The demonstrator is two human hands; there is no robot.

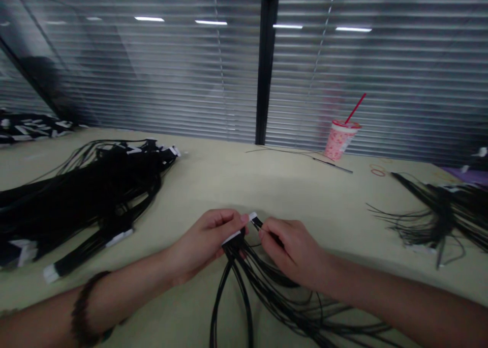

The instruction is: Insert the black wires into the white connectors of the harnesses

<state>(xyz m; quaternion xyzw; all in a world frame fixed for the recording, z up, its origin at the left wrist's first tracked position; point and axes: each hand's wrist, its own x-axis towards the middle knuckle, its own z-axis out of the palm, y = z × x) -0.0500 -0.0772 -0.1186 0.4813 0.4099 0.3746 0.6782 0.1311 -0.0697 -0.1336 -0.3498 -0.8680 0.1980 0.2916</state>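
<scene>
Between my hands, near the front middle of the table, is a black wire harness whose wires trail down toward me and off to the right. My left hand is closed on its taped end, thumb on top, beside a small white connector. To the right, my right hand pinches the short black wires just behind that white connector. What lies inside the right hand's curled fingers is partly hidden.
A large heap of black harnesses with white connectors covers the left side. More black wires lie at the right. Farther back stand a pink cup with a red straw, a thin dark rod and a rubber band. Window blinds rise behind.
</scene>
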